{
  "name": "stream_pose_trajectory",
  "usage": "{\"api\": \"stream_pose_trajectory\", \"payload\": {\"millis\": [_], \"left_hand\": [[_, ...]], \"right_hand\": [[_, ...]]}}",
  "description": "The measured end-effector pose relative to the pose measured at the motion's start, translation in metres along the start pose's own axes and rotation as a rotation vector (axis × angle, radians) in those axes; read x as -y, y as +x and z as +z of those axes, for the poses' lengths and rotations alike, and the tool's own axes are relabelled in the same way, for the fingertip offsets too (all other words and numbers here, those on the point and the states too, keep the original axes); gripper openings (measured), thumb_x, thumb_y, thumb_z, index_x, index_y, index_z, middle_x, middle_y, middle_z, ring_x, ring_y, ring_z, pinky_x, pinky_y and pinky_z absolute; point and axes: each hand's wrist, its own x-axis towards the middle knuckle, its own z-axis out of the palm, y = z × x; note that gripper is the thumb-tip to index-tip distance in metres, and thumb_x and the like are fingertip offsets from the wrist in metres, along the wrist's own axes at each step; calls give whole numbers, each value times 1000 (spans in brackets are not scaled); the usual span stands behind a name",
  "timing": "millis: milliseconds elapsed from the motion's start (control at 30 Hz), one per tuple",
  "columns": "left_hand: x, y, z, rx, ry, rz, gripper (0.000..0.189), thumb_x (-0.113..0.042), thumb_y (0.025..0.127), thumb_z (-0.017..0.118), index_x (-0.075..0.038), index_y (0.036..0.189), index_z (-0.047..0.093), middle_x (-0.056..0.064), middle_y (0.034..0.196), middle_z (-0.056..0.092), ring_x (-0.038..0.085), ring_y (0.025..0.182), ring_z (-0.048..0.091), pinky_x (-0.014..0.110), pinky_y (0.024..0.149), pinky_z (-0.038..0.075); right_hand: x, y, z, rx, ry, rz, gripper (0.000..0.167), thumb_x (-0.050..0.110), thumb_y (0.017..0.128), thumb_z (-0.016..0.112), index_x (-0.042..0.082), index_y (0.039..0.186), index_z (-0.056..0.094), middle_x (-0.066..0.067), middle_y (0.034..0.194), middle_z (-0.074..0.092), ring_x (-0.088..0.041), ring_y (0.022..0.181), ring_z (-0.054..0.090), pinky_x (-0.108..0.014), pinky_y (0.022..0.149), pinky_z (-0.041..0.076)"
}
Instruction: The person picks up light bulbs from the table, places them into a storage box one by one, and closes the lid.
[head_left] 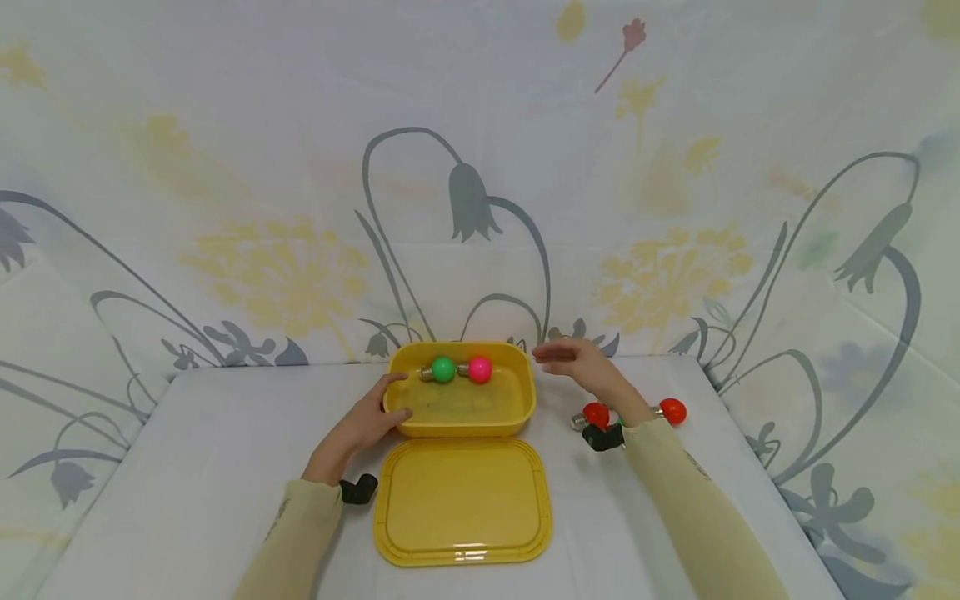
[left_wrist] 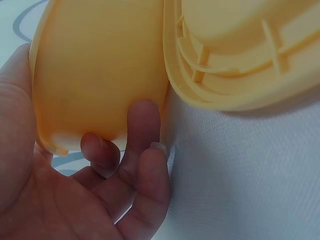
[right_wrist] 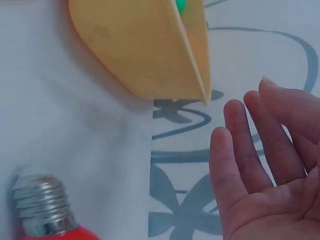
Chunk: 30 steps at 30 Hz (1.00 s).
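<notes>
A yellow plastic box [head_left: 459, 431] stands near the back of the table. Inside it lie a green light bulb [head_left: 443, 369] and a pink light bulb [head_left: 480, 369], both with metal screw bases pointing left. My left hand [head_left: 362, 423] grips the box's left end, its wall between thumb and fingers; fingertips [left_wrist: 143, 117] touch the wall in the left wrist view. Just off the box's right end hovers my right hand [head_left: 581, 367], holding nothing, its fingers loosely extended and apart in the right wrist view.
A yellow lid [head_left: 463, 500] lies in front of the box. Beyond the right forearm are a red bulb [head_left: 597, 414] and another red bulb [head_left: 672, 411], with a bit of green partly hidden between them. A flowered cloth [head_left: 465, 275] hangs behind the table.
</notes>
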Motion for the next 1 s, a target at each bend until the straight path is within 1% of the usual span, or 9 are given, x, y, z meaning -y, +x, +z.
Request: {"api": "stream_pose_trajectory", "payload": {"millis": [233, 500, 567, 700, 900, 1000], "left_hand": [[0, 1, 0, -1, -1, -6, 63, -23, 95, 64, -16, 150, 34, 26, 149, 39, 36, 121, 48, 52, 104, 37], [-2, 0, 0, 0, -3, -13, 63, -23, 95, 64, -16, 150, 34, 26, 149, 39, 35, 119, 49, 51, 103, 38], [-2, 0, 1, -2, -2, -10, 63, -22, 95, 64, -15, 150, 34, 27, 148, 41, 35, 116, 50, 50, 102, 39], [-2, -1, 1, -4, -4, -7, 62, -21, 95, 64, -15, 150, 35, 27, 145, 43, 34, 113, 51, 48, 98, 40], [-1, 0, 1, 3, -17, -3, 62, -21, 95, 64, -15, 150, 34, 28, 148, 40, 36, 118, 49, 50, 101, 39], [0, 0, 0, 4, -18, 3, 62, -21, 95, 63, -14, 150, 34, 28, 148, 39, 37, 121, 49, 51, 102, 38]], "right_hand": [[-13, -11, -8, -19, -3, -25, 34, 9, 97, 65, 3, 130, 64, -23, 133, 59, -30, 121, 58, -45, 102, 44], [-24, -25, -16, -53, -9, -5, 35, 11, 96, 66, 1, 130, 63, -22, 132, 60, -30, 122, 58, -37, 99, 47], [-26, -29, -17, -54, -3, -4, 35, 10, 96, 66, 0, 130, 63, -24, 132, 59, -32, 123, 57, -35, 97, 48], [-30, -37, -20, -65, -18, 14, 35, 11, 96, 66, 1, 129, 63, -23, 132, 60, -33, 123, 57, -30, 93, 50], [-37, -49, -23, -91, -59, 62, 35, 14, 96, 66, 2, 130, 63, -19, 131, 62, -31, 118, 60, -34, 92, 51], [-41, -54, -25, -103, -84, 66, 36, 15, 97, 65, 3, 131, 63, -17, 129, 63, -31, 114, 62, -35, 87, 54]]}}
